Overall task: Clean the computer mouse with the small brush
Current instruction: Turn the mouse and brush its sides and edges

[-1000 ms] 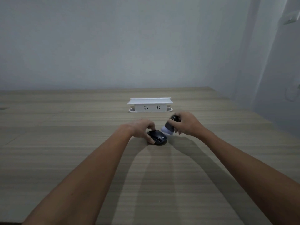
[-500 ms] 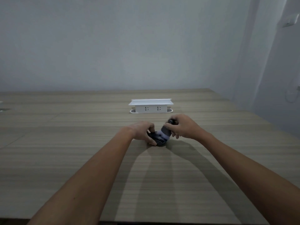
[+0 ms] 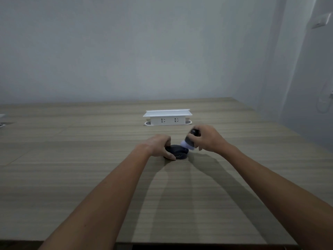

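A black computer mouse (image 3: 178,152) lies on the wooden table (image 3: 90,159) at the middle. My left hand (image 3: 159,145) grips its left side, thumb along the near edge. My right hand (image 3: 207,138) holds a small brush (image 3: 189,141) with a dark handle and pale bristles, tilted down to the left. The bristle head sits at the mouse's far right edge; contact is hard to judge. Part of the mouse is hidden under my left fingers.
A white pop-up socket box (image 3: 167,117) stands on the table just beyond the hands. The table's near edge (image 3: 198,243) runs along the bottom. A pale wall rises behind, and a wall switch (image 3: 319,21) sits at the upper right.
The brush has swept back to the right, off the top of the mouse to its far right edge. My left hand stays on the mouse.
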Action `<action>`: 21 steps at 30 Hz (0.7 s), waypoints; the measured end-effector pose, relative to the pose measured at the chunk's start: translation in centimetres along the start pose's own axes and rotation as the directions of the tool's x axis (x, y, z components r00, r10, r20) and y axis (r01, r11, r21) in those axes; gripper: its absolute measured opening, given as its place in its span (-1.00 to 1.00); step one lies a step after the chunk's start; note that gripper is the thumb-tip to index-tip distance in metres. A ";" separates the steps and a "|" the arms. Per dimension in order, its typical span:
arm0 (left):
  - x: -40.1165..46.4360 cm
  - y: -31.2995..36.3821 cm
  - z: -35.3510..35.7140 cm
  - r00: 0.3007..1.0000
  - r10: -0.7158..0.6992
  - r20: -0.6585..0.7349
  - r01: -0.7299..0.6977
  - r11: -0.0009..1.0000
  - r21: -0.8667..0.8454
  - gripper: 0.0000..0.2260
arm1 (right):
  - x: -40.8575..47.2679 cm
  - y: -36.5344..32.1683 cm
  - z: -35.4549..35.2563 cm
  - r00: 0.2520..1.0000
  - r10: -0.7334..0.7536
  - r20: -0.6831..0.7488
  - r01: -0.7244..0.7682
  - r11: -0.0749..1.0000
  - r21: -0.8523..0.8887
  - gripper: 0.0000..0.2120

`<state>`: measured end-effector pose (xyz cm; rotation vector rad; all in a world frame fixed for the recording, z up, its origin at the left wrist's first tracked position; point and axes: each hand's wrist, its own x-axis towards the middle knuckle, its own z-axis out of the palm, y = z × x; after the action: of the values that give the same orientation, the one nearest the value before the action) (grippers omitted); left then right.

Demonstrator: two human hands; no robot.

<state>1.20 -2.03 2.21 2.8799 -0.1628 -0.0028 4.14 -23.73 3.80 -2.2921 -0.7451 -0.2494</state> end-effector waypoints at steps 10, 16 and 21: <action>-0.2 -0.1 0.0 1.000 0.005 0.029 -0.004 0.999 -0.034 -0.26 | -0.1 0.5 0.7 0.999 0.035 -0.023 -0.033 0.997 0.063 -0.83; -0.1 -0.6 0.4 1.000 -0.005 0.017 0.005 1.000 -0.026 -0.29 | -0.1 1.1 1.4 0.992 0.116 -0.040 -0.116 0.993 0.016 -0.82; -0.3 -0.5 0.6 1.000 0.007 -0.018 -0.009 0.995 -0.095 -0.43 | -0.7 1.7 2.2 0.995 0.089 -0.050 -0.077 0.977 0.199 -0.80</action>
<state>0.99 -1.71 1.48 2.7831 -0.1663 0.0157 4.50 -23.54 0.97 -2.1136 -0.6143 -0.1946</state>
